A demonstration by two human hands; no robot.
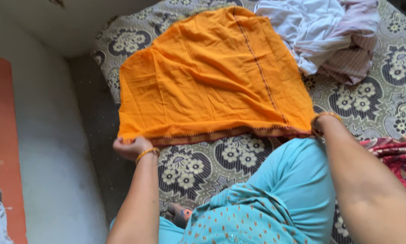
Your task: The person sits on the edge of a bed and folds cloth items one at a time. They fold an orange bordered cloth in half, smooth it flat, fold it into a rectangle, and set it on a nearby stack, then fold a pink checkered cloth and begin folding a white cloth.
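Note:
A large orange cloth (212,77) with a thin dark stripe and a patterned border lies spread across the bed. My left hand (130,147) grips its near left corner at the bed's edge. My right hand (315,127) is mostly hidden under the cloth's near right corner, and only the wrist with its bangle shows. Both arms reach forward over my turquoise clothing.
The bed (383,99) has a grey cover with a white flower pattern. A heap of white and pink striped clothes (329,31) lies at the far right. A red floral cloth (399,158) sits at the right edge. Bare floor (54,149) runs along the left.

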